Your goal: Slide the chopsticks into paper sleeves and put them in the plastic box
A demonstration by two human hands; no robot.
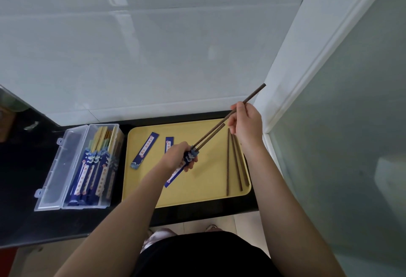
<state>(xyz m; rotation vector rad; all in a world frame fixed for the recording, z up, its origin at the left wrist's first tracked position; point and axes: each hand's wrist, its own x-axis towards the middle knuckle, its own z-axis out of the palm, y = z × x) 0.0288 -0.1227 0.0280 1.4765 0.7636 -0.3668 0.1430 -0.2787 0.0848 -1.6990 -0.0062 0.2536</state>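
Your left hand [179, 156] grips a blue paper sleeve [175, 174] above the middle of the yellow tray [197, 195], its open mouth pointing toward 1 o'clock. Your right hand [247, 126] pinches a pair of dark chopsticks [219, 126], whose lower tips sit in the sleeve's mouth while the upper ends rise toward 1 o'clock. Three loose chopsticks [234, 162] lie on the tray at 3 o'clock of your left hand, and two empty sleeves [145, 150] lie at its 9 and 11 o'clock. The open plastic box [87, 167] stands on the black worktop [26, 167] at 9 o'clock of the tray, holding sleeved chopsticks.
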